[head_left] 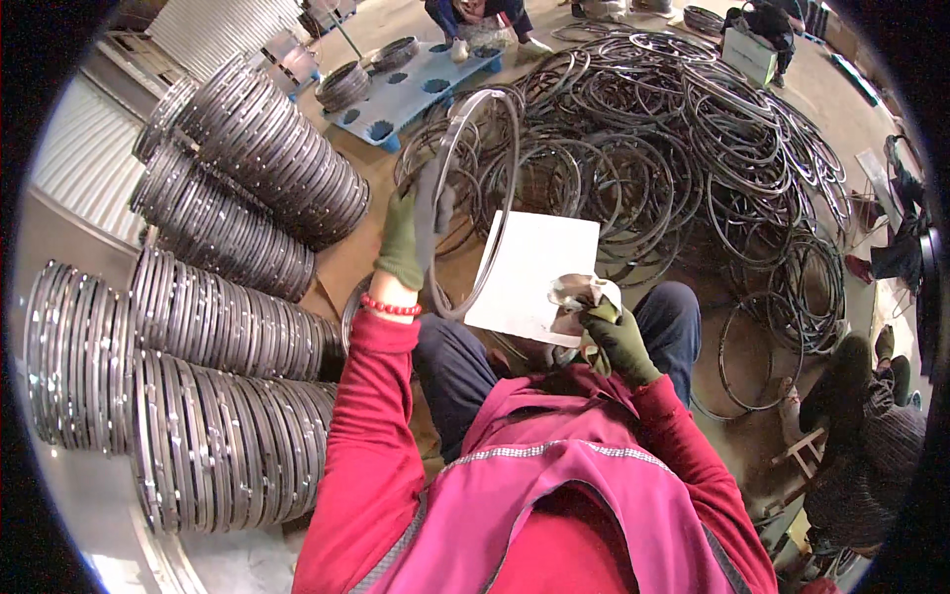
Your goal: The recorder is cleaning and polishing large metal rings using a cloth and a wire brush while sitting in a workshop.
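Observation:
My left hand [411, 230], in a green and grey work glove, grips a thin metal rim [515, 163] by its left side. The rim stands tilted upright in front of me, its lower end near my left knee. In my right hand [621, 345], also in a green glove, is a crumpled pale cloth [584, 297], bunched between the fingers. The cloth is apart from the rim. Behind both hands, a white board or sheet [539, 262] lies between my knees, partly hidden by the rim and the cloth.
Tall stacks of rims [272, 148] stand at my left, with more stacks [228, 436] nearer. A large loose heap of rims [683, 129] spreads ahead and right. Beyond is a blue plastic pallet [416, 89]. Other people [861, 445] work at the right and far side.

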